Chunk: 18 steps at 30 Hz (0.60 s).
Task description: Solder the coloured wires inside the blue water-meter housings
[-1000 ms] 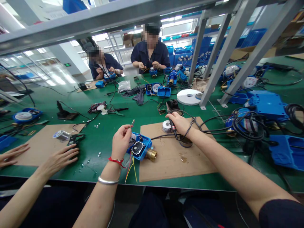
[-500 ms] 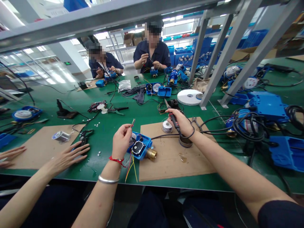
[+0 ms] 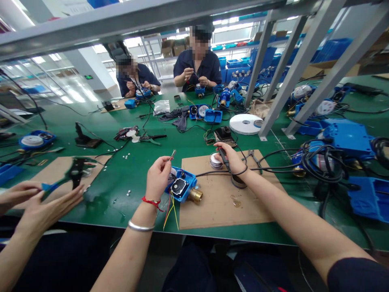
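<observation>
Thin stripped wires (image 3: 172, 155) are pinched in my left hand (image 3: 158, 176), just above the left side of a blue meter housing (image 3: 182, 184). The housing lies open, with a brass fitting (image 3: 195, 196) at its right and red and yellow wires hanging from its near side. My right hand (image 3: 232, 159) is closed around a dark soldering iron (image 3: 224, 156). Beneath that hand are a solder spool (image 3: 216, 161) and a round tin (image 3: 238, 181) on the cardboard sheet (image 3: 212, 215). The iron's tip is hard to make out.
At the left, a neighbour's hands (image 3: 45, 207) hold a black tool (image 3: 75, 172). Cutters (image 3: 253, 159) lie on the cardboard's far edge. Coiled black cables (image 3: 317, 160) and blue housings (image 3: 346, 136) crowd the right. Metal posts (image 3: 281, 77) rise beyond. Two people work across the table.
The neighbour's hands have lifted the black tool from the table and moved left. My right hand holds the iron slightly lower, closer to the spool. My left hand still pinches the wires.
</observation>
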### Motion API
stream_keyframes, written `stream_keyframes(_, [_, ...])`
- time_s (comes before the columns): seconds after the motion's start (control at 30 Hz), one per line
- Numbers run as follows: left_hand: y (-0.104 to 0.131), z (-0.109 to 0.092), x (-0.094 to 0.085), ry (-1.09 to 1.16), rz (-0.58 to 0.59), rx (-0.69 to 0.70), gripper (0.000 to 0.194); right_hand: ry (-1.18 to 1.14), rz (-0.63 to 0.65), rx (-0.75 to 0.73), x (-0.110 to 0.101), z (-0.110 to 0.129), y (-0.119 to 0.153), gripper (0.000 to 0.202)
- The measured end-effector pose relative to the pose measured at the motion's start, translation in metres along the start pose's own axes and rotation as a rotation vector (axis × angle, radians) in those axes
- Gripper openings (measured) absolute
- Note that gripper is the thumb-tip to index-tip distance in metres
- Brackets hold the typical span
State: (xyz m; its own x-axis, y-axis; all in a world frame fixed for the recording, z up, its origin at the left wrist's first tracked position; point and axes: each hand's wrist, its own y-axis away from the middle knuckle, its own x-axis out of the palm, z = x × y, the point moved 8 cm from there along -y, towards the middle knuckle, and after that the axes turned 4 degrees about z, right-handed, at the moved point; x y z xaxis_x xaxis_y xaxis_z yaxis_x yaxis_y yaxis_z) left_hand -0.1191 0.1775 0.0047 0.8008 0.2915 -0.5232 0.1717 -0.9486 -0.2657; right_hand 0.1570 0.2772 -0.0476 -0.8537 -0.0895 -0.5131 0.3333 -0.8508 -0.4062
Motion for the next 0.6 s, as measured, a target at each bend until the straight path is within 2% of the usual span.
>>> stream_keyframes(0.2, [-0.001, 0.001, 0.001, 0.018, 0.003, 0.0, 0.028, 0.109, 0.087, -0.041, 0.001, 0.015, -0.006, 0.051])
stream_keyframes(0.4, [-0.001, 0.002, 0.0, 0.004, 0.001, 0.001, 0.027, 0.116, 0.14, -0.063, -0.004, 0.035, -0.001, 0.053])
stream_keyframes(0.5, [-0.001, 0.002, -0.001, -0.005, -0.005, -0.001, 0.027, 0.08, 0.088, -0.051, -0.012, 0.045, 0.008, 0.052])
stream_keyframes(0.6, [-0.001, 0.003, -0.001, 0.01, -0.001, 0.0, 0.027, -0.052, -0.046, -0.043, -0.025, 0.059, 0.023, 0.05])
